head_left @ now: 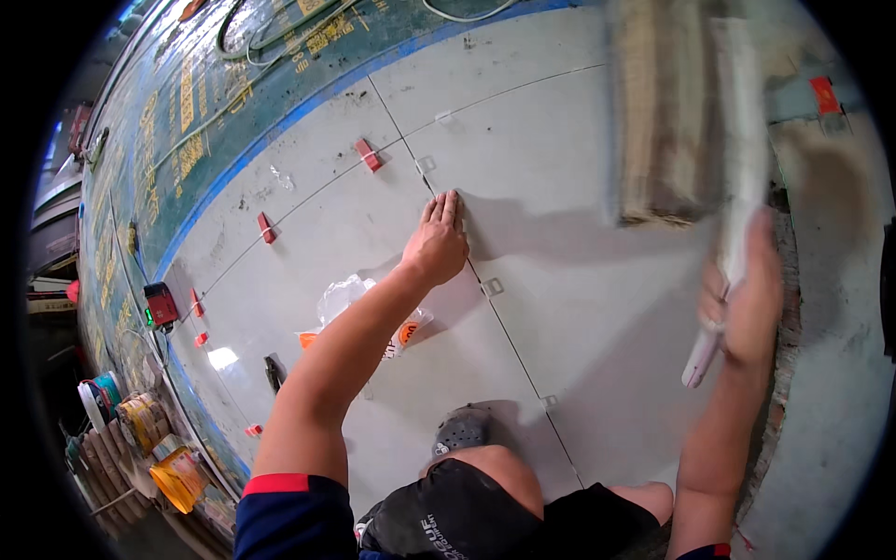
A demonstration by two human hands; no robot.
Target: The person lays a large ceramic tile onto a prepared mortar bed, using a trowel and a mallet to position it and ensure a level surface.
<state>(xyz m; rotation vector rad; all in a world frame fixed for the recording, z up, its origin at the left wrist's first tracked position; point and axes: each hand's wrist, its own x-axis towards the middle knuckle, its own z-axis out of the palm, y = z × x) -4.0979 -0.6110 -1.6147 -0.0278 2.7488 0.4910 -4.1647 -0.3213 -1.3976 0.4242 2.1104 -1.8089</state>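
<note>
My left hand [439, 245] lies flat on the pale grey floor tiles [551, 154], fingers stretched out beside a dark joint. Clear plastic levelling clips [492, 287] stand along this joint, above and below the hand. On the right, my right hand [754, 294] is closed around the white handle [739, 159] of a raised tool. Its long brown, rough-ended head [663, 121] is smeared by motion, so its exact kind cannot be made out. Beneath my left forearm is a crumpled clear plastic bag [341, 297] with orange print, partly hidden.
Red wedges [369, 155] sit along another joint at the left. Pliers [273, 373] lie left of my forearm. A red and black device [161, 303] with a green light stands by the blue tape edge. Green sheeting [219, 103] borders the tiles; rough concrete [831, 308] lies right.
</note>
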